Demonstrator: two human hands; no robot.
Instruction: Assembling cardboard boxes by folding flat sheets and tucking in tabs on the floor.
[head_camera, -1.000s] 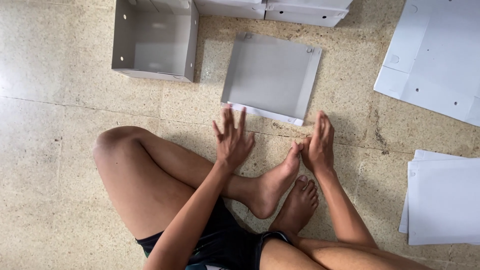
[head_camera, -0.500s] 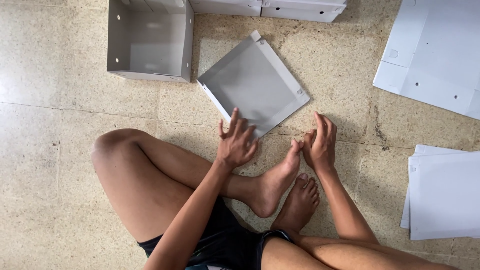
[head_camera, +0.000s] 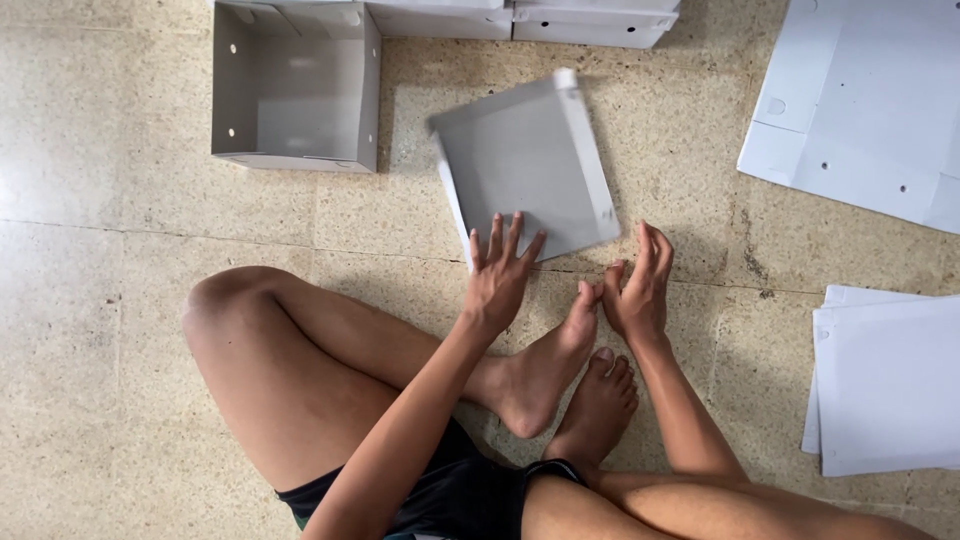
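Note:
A grey cardboard lid (head_camera: 528, 165) with folded edges lies on the tiled floor in front of my crossed legs, turned at an angle and blurred by motion. My left hand (head_camera: 497, 275) rests with spread fingers on the lid's near edge. Just right of the lid's near corner hovers my right hand (head_camera: 638, 285), fingers apart and curled, holding nothing and close to my foot.
An open grey cardboard box (head_camera: 295, 85) lies on its side at the upper left. More folded boxes (head_camera: 560, 18) line the top edge. Flat white cardboard sheets lie at the upper right (head_camera: 870, 110) and in a stack at the right (head_camera: 885, 385).
The grey lid has spun on the floor, from square-on to turned steeply, under my left hand. My right hand has lifted slightly and stayed off the lid.

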